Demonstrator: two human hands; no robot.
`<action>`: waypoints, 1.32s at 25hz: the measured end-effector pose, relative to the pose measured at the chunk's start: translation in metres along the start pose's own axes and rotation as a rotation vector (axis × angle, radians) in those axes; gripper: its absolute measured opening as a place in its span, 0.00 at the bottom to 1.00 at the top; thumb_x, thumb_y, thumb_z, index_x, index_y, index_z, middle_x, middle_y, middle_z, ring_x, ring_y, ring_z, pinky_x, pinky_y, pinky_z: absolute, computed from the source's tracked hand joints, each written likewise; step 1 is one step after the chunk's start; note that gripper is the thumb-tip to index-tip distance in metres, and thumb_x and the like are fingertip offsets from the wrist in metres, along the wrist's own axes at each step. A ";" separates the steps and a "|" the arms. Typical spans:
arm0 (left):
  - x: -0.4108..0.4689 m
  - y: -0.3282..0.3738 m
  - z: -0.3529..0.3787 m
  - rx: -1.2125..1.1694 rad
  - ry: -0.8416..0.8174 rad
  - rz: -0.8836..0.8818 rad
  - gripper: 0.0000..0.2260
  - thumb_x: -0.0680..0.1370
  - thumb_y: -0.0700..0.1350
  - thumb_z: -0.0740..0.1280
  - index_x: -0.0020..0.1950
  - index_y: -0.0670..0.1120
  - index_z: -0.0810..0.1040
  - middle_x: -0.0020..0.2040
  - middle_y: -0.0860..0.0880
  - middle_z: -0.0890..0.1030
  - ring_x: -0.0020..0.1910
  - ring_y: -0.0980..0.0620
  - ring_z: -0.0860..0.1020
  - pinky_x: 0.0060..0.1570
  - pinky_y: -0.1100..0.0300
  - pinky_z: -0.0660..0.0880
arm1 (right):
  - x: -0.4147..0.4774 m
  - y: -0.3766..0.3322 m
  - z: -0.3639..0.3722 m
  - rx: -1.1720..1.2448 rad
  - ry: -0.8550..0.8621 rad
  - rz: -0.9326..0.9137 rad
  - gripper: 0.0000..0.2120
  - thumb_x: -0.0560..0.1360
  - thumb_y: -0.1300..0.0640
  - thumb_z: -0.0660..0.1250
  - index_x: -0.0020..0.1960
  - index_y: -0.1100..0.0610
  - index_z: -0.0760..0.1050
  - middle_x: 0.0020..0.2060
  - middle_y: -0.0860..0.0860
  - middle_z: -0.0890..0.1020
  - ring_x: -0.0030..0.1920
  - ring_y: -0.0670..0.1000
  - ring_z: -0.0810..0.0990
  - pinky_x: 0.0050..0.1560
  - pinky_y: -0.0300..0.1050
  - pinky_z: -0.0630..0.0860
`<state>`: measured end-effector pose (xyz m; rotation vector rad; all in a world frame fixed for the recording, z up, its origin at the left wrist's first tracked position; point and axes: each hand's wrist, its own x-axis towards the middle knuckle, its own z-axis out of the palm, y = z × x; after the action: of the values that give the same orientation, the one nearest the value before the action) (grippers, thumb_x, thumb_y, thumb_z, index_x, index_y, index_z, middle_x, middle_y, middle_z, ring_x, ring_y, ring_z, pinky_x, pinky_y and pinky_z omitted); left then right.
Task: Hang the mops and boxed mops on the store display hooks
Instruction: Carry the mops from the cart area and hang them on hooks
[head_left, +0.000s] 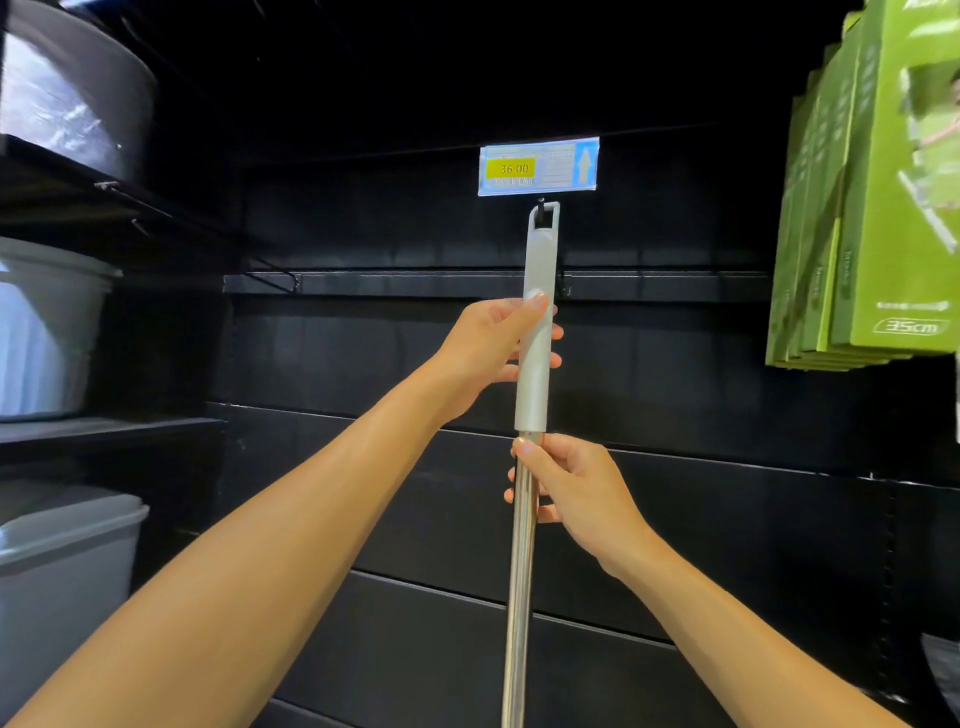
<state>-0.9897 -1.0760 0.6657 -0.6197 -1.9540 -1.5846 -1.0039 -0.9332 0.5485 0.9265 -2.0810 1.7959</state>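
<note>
Grey plastic tops the upright mop handle (537, 260), and the display hook (541, 209) shows through its end loop, beneath the price tag (537, 166). The left hand (483, 353) curls its fingers (554, 332) round that grip; the right hand (571, 488) pinches the steel pole (519, 597) just below. Green boxed mops (883, 208) hang at right.

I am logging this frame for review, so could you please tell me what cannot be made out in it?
Mop pole: head view, runs off the bottom edge, so its lower end is unseen.
Hook: small, dark against the black panel; whether the loop of the grey grip is seated is unclear.
Price tag: small print too small; only 36 00 reads.
Green boxes: blurred, cut by the right edge.
</note>
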 end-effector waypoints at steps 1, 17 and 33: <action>0.005 -0.006 0.000 0.003 -0.001 -0.001 0.15 0.85 0.54 0.63 0.66 0.47 0.79 0.56 0.46 0.86 0.50 0.46 0.88 0.54 0.50 0.85 | 0.005 0.006 -0.001 0.003 -0.001 0.004 0.09 0.82 0.49 0.67 0.56 0.51 0.83 0.43 0.52 0.87 0.44 0.52 0.89 0.48 0.50 0.87; 0.114 -0.114 0.031 0.008 -0.023 -0.121 0.16 0.85 0.54 0.62 0.67 0.45 0.78 0.59 0.44 0.84 0.54 0.42 0.86 0.55 0.50 0.84 | 0.113 0.105 -0.031 -0.063 0.074 0.082 0.08 0.83 0.48 0.66 0.53 0.51 0.82 0.44 0.52 0.87 0.43 0.50 0.89 0.45 0.45 0.87; 0.162 -0.168 0.048 -0.020 0.025 -0.174 0.16 0.85 0.53 0.63 0.67 0.45 0.78 0.54 0.47 0.84 0.47 0.48 0.84 0.57 0.49 0.83 | 0.166 0.156 -0.049 -0.069 0.058 0.109 0.09 0.83 0.48 0.66 0.52 0.51 0.82 0.45 0.52 0.87 0.45 0.50 0.89 0.50 0.51 0.87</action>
<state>-1.2259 -1.0608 0.6434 -0.4456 -2.0220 -1.7084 -1.2361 -0.9301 0.5275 0.7480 -2.1801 1.7683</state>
